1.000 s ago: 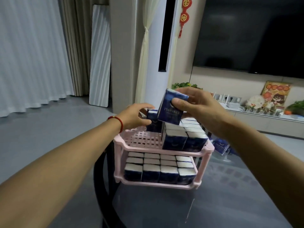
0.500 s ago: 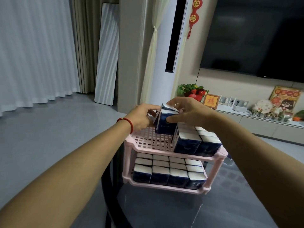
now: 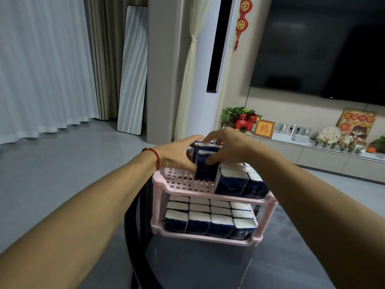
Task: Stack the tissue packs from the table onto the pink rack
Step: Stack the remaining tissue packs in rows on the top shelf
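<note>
We pinch the light, squashy tissue pack (image 3: 205, 167) by its sides, both hands (image 3: 226, 148) seemingly gripping.

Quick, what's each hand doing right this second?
Left hand: fingers curled round a tissue pack on the pink rack.
Right hand: pinching the same tissue pack from above.

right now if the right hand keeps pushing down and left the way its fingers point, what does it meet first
Probably the left hand, which holds the same tissue pack from the other side; the right hand holds that pack standing on the pink rack. Depth is unclear.
</note>
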